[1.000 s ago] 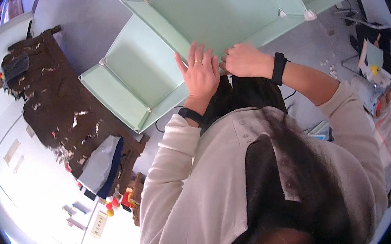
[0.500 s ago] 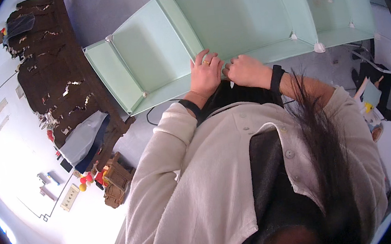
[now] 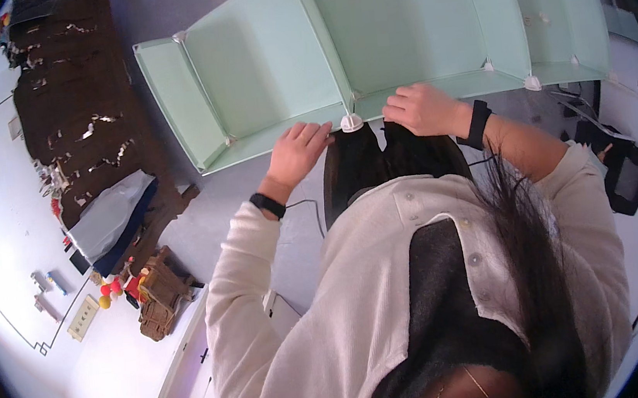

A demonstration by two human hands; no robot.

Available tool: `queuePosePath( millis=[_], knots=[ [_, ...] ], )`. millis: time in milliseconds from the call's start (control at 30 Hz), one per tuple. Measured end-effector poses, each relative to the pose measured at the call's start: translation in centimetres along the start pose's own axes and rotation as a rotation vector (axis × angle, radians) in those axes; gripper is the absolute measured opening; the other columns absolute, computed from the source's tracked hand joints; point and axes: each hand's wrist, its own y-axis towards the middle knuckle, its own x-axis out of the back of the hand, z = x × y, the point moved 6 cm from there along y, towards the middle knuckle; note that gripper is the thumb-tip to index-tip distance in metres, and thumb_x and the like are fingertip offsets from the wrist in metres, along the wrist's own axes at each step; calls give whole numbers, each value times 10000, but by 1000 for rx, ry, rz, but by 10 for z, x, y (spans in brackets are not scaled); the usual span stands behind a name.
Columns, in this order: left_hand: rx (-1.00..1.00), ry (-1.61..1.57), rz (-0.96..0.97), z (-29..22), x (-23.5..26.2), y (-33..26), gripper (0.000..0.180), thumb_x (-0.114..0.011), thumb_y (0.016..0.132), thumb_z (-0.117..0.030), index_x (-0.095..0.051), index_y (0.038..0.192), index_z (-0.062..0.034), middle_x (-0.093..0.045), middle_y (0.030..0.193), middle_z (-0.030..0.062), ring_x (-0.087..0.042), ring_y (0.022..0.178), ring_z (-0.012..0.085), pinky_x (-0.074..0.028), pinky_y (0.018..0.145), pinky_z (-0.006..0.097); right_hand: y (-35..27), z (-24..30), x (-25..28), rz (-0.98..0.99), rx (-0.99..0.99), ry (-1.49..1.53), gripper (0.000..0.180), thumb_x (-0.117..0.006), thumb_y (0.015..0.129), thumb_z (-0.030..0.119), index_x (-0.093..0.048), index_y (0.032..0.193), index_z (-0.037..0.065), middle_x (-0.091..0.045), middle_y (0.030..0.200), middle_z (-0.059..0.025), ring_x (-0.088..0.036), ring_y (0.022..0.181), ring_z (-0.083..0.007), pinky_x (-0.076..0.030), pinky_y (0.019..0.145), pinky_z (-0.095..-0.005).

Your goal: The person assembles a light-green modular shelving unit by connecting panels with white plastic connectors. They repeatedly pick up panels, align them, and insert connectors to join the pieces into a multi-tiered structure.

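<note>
A pale green panel shelf (image 3: 394, 28), made of box-like compartments joined by white corner connectors, spans the top of the view. My left hand (image 3: 295, 155) curls its fingers over the near edge of the shelf, left of a white connector (image 3: 351, 122). On the other side of that connector, my right hand (image 3: 426, 110) grips the same edge with bent fingers; its fingertips are partly hidden. Both hands are apart from the connector, which sits at the near end of a dividing panel (image 3: 322, 43).
Dark wooden furniture (image 3: 76, 108) stands at the left, with a plastic-covered dark blue item (image 3: 115, 220) on it. A small brown wooden piece (image 3: 162, 297) lies below. A black case (image 3: 628, 178) is at the right. A thin cable (image 3: 308, 202) runs along the floor.
My hands have moved apart, the left one outward to the left and the right one slightly rightward. The white connector between them has come into sight.
</note>
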Motion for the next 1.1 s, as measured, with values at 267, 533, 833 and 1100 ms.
queuePosePath(
  millis=[267, 533, 833, 1100],
  knots=[
    [-227, -159, -65, 9, -18, 11, 191, -723, 759, -133, -536, 747, -96, -515, 744, 21, -549, 644, 191, -466, 525, 326, 5, 0, -5, 26, 44, 35, 130, -597, 760, 127, -610, 872, 63, -518, 724, -10, -557, 665, -166, -439, 553, -305],
    [-232, -250, -83, 9, -20, 16, 159, -711, 722, -90, -554, 742, -75, -511, 734, 32, -553, 638, 202, -468, 516, 336, 12, 2, -8, -11, 43, 76, 165, -626, 708, 112, -612, 854, 38, -511, 698, -24, -546, 630, -181, -431, 545, -315],
    [-267, -138, -72, 3, -18, 18, 121, -688, 791, -141, -595, 755, -72, -529, 733, 22, -566, 665, 207, -484, 542, 334, 12, 9, -2, -95, 71, 6, 78, -619, 732, 119, -596, 798, 85, -522, 691, -18, -556, 621, -186, -441, 537, -327],
    [151, -242, -197, -13, 20, 34, 278, -628, 898, -195, -590, 1127, -41, -561, 1203, 160, -528, 1123, 358, -411, 958, 470, -15, -3, 14, -42, -10, -102, 176, -628, 867, 294, -592, 849, 122, -521, 744, -21, -575, 720, -184, -463, 578, -323]
  ],
)
